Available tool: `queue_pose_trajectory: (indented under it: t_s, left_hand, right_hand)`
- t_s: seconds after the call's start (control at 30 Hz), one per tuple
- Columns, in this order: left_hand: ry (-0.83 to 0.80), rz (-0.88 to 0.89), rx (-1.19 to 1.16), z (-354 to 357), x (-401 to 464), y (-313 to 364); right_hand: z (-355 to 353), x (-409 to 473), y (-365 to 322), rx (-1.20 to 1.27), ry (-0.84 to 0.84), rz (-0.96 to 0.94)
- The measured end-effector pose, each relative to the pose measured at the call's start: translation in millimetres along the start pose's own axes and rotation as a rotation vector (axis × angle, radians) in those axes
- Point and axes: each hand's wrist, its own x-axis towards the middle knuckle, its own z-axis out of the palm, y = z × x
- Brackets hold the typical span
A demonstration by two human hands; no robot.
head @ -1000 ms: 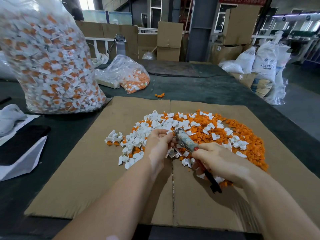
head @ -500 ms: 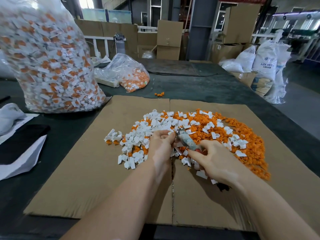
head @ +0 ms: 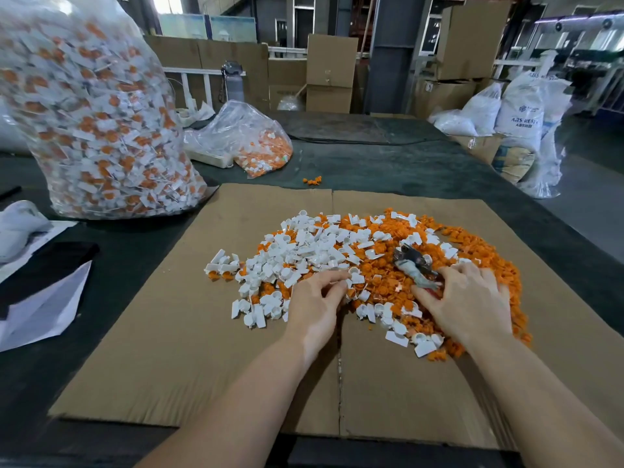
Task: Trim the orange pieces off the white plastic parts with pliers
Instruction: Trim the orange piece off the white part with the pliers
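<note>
I am sitting at the dark tabletop with a flat brown cardboard sheet spread near its front edge. In the middle of the cardboard is lying a heap of small white plastic parts mixed with cut-off orange plastic pieces.

My left hand is reaching into the white parts with fingers loosely bent; I cannot tell if it is pinching one. My right hand is lying spread on the orange side, its fingers resting on the grey metal pliers, not squeezing them.

I think the pliers could slide and get lost in the heap. My fingers could get nipped too.

A big clear plastic bag of uncut parts is standing by the left edge, and a smaller clear bag is sitting behind the cardboard.
</note>
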Motion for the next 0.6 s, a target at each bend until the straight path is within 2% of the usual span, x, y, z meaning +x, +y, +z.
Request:
queue_pose_trajectory:
  t_s: [0.07, 0.17, 0.27, 0.4, 0.5, 0.6]
  left_hand:
    - [-0.006, -0.009, 0.010, 1, 0, -1]
    - [-0.022, -0.022, 0.002, 2, 0, -3]
    - [-0.056, 0.031, 0.059, -1, -1, -4]
    - [-0.121, 0.039, 0.039, -7, -5, -6]
    - [-0.161, 0.131, 0.169, -6, -9, -8]
    - [-0.154, 0.169, 0.160, -4, -10, -8]
  right_hand:
    - [-3, -5, -6, 0.001, 0.109, -0.052]
    - [-3, -18, -28, 0.386, 0.280, -0.375]
    - [4, -35, -51, 0.555, 0.268, -0.589]
    - [13, -41, -58, 0.667, 0.313, -0.556]
    - [15, -43, -59, 0.698, 0.344, -0.555]
    - [17, -46, -57, 0.719, 0.371, -0.536]
